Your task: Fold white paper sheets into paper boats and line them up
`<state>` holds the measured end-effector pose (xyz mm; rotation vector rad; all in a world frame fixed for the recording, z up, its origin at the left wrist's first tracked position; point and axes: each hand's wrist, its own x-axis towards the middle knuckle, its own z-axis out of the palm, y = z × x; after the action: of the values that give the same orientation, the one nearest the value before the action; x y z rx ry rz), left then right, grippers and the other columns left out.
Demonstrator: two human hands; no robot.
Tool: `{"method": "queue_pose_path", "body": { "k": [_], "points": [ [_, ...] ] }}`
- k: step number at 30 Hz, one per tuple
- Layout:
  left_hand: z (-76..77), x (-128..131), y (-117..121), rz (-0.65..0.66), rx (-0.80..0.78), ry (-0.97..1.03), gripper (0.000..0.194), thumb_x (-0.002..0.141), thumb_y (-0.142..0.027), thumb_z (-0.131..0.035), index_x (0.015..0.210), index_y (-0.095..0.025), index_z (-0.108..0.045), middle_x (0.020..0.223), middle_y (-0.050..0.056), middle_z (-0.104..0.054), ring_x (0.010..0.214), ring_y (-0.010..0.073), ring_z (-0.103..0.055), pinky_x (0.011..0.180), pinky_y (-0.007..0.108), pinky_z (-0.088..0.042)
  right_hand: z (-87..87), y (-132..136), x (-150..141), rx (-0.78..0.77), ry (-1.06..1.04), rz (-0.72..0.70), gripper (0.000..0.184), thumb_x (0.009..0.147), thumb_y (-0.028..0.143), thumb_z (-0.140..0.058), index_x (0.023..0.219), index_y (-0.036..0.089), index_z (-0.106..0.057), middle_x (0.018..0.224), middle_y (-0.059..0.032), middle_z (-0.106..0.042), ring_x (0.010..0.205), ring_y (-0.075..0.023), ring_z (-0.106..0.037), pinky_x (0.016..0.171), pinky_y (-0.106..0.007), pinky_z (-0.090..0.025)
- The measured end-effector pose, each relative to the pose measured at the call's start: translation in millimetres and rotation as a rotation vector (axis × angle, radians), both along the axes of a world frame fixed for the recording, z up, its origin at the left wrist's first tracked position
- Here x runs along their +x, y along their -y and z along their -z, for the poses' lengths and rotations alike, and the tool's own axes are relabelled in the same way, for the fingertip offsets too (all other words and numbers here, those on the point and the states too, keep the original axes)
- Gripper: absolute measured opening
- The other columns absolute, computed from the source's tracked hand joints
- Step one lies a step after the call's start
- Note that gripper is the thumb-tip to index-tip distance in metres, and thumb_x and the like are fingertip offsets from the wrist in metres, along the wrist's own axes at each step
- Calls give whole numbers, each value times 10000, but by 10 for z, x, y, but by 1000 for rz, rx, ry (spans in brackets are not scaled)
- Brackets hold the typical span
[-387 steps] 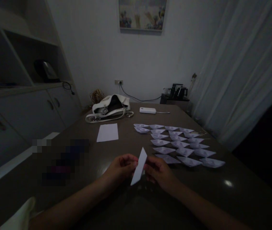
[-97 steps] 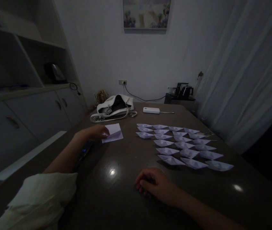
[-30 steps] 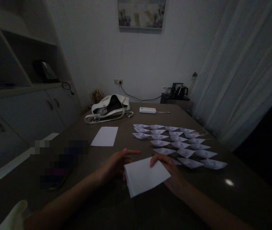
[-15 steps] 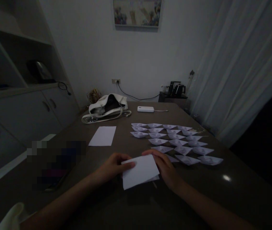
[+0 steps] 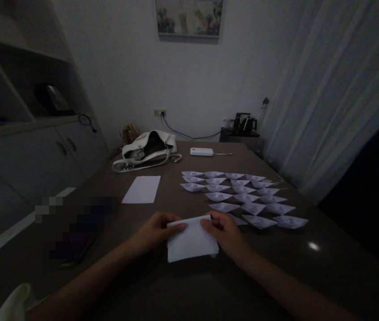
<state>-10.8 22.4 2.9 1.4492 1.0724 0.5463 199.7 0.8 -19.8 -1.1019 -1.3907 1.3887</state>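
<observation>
A folded sheet of white paper (image 5: 192, 243) is held up just above the table between my two hands. My left hand (image 5: 162, 229) pinches its upper left edge, thumb on the near face and fingers behind. At the upper right corner my right hand (image 5: 228, 232) grips it the same way, with the thumb laid over the front. Both sets of fingertips are hidden behind the paper. Beyond my right hand stand several rows of folded white paper boats (image 5: 253, 208). Flat on the table, past my left hand, lies a white paper sheet (image 5: 142, 189).
A white handbag (image 5: 149, 149) sits at the table's far left, with a white power bank (image 5: 201, 152) and its short cable to the right. A blurred-out dark object (image 5: 82, 232) lies left of my left forearm. The brown table (image 5: 169, 187) extends toward the wall.
My right thumb has come round onto the front of the folded paper. Its layers now lie closer together, and the paper sits more level. The boats and the flat sheet have stayed put.
</observation>
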Motion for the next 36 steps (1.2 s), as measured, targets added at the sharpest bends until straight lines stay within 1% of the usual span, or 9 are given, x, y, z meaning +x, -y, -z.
{"method": "queue_pose_path", "body": {
  "k": [5,12,18,21,24,28,32,34,36],
  "points": [
    [-3,-3,0,-21,-14,31,425,716,-527,-692,847,-124,-702,718,36,-693,635,165,-608,557,239,-428,18,2,16,49,21,9,297,763,459,-669,801,173,-597,715,-27,-663,613,-154,-608,517,-237,-424],
    [46,-40,-15,32,-9,38,408,759,-526,-659,859,-132,-700,744,42,-698,649,167,-610,566,242,-436,23,7,6,65,37,32,257,764,406,-671,835,166,-613,737,-45,-682,636,-173,-627,545,-255,-441],
    [19,-25,-9,33,82,-47,417,766,-533,-640,845,-129,-704,744,42,-687,657,171,-597,555,233,-410,4,14,4,61,35,4,234,788,392,-651,840,168,-608,732,-41,-678,624,-166,-618,538,-248,-424],
    [28,-14,-13,41,174,-76,430,794,-546,-588,790,-134,-713,693,29,-666,631,164,-570,545,229,-396,1,27,-3,80,45,-7,208,794,368,-643,836,168,-607,713,-30,-664,603,-156,-603,519,-237,-401],
    [25,-10,-9,44,220,-110,421,808,-523,-571,755,-130,-713,657,19,-646,602,153,-543,527,221,-386,-12,34,-10,110,79,-9,166,796,325,-631,834,164,-610,686,-18,-641,587,-144,-586,503,-226,-380],
    [1,-1,19,29,263,-174,398,820,-482,-557,784,-121,-720,689,34,-669,614,159,-558,522,216,-396,-29,39,-19,155,126,-10,139,791,293,-629,829,160,-627,712,-22,-642,624,-148,-596,522,-228,-401],
    [28,43,83,131,386,-206,385,864,-430,-519,752,-117,-713,656,17,-643,610,143,-541,541,207,-393,-15,72,-71,231,239,12,140,782,290,-644,775,155,-679,708,-32,-661,656,-160,-607,581,-253,-441],
    [50,71,123,185,432,-216,388,883,-419,-506,757,-117,-713,647,8,-632,611,136,-532,543,202,-383,-3,95,-105,232,242,1,131,780,268,-644,741,151,-689,717,-40,-680,682,-164,-624,629,-263,-458],
    [52,87,152,209,452,-227,389,895,-412,-495,757,-122,-715,636,1,-627,606,133,-527,539,199,-376,-6,111,-123,215,251,-9,125,780,244,-638,715,149,-686,694,-36,-681,667,-159,-625,621,-256,-454]
  ]
}}
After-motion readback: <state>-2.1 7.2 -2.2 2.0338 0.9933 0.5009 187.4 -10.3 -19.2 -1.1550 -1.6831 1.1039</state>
